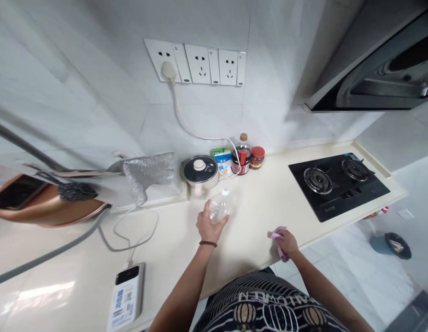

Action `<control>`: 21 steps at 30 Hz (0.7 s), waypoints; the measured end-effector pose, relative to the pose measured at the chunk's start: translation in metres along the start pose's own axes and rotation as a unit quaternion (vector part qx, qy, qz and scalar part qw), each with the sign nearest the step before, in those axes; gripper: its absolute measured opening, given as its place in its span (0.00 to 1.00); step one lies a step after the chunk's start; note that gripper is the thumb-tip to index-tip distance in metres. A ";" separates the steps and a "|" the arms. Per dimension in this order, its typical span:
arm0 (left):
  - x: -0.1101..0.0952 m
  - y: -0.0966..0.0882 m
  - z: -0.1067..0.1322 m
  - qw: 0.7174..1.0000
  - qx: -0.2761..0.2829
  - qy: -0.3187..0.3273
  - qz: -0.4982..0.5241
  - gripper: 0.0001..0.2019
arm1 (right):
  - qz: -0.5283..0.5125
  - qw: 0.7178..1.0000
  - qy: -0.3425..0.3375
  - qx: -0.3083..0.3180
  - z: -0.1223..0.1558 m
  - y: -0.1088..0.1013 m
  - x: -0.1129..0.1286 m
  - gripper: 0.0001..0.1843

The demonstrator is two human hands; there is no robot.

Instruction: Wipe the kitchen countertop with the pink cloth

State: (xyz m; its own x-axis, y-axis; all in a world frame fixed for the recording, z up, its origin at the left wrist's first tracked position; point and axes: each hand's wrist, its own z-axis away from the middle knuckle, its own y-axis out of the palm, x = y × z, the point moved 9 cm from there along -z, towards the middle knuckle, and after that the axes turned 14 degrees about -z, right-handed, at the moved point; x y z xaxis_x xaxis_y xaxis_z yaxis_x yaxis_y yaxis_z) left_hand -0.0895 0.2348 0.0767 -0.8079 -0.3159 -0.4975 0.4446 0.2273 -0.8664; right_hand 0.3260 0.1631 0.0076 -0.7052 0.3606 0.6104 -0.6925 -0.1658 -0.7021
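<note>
My left hand (211, 222) is wrapped round a clear plastic bottle (219, 207) with a white cap, upright at the counter's middle. A beaded bracelet circles that wrist. Over by the counter's front edge, my right hand (287, 242) grips a bunched pink cloth (280, 237). Just behind the bottle stands a small cream electric pot (200, 175) with a dark glass lid. Beside the pot are a blue-and-white packet (223, 163), a dark sauce bottle (243, 150) and a red-lidded jar (257, 158).
A black gas hob (338, 184) is set into the counter at right, under a range hood (383, 69). A white power bank (127, 295) with a cable lies at front left. Wall sockets (200, 64) hold a plug. A bin (389, 244) stands on the floor.
</note>
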 end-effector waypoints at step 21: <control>-0.013 0.016 0.020 0.976 0.183 0.057 -0.106 0.47 | -0.003 1.000 -0.001 0.019 -0.008 0.002 -0.008 0.16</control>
State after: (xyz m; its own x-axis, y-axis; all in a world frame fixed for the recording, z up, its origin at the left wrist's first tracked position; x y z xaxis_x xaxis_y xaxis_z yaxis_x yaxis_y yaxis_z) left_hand -0.0641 0.2237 0.0688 -0.9253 -0.2110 -0.3150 0.3539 -0.1825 -0.9173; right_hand 0.3318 0.1675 -0.0013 -0.7009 0.3591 0.6162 -0.7025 -0.1985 -0.6834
